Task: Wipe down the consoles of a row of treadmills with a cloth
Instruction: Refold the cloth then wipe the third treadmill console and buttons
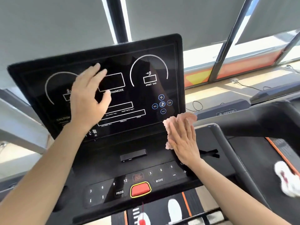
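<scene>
A black treadmill console [139, 65] fills the middle of the head view, with a dark display above and a button panel [159, 179] below. My left hand [87, 98] is spread with straight fingers over the left half of the display and holds nothing. My right hand [183, 140] lies flat with straight fingers on a pink cloth [186, 118], pressing it against the console's lower right corner. Part of the cloth is hidden under my palm.
A red stop button [140, 189] with a yellow rim sits at the panel's front. A black side handrail [259, 120] runs off to the right. Another treadmill [227, 111] stands beyond it, by windows with grey blinds. My white shoes [174, 210] show below.
</scene>
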The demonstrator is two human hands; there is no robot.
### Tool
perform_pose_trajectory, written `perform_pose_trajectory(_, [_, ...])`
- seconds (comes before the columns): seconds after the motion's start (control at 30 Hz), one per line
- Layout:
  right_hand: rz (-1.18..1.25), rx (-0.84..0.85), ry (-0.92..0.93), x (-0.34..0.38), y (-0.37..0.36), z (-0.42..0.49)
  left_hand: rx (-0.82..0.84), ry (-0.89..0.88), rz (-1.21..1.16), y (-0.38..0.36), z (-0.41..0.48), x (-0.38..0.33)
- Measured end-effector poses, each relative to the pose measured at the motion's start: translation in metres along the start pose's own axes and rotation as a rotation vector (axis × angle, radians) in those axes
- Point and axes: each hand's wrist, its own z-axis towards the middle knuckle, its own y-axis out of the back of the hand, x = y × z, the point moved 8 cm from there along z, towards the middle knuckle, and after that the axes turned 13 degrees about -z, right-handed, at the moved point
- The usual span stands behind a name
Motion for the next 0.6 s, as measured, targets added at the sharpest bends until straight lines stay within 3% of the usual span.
perform_pose_trajectory(0.17, [-0.048, -0.01, 0.124, 0.001, 0.002, -0.003, 0.15, 0.081, -0.053, -0.034, -0.107, -0.015])
perform_pose_trajectory(0.37, [-0.122, -0.034, 0.213, 0.001, -0.001, 0.002, 0.356, 0.314, 0.074, -0.081, -0.206, 0.007])
perform_pose_trajectory(0.6, [-0.11, -0.086, 0.202, 0.01, -0.001, 0.009, 0.208, 0.39, 0.077, -0.09, -0.214, 0.01])
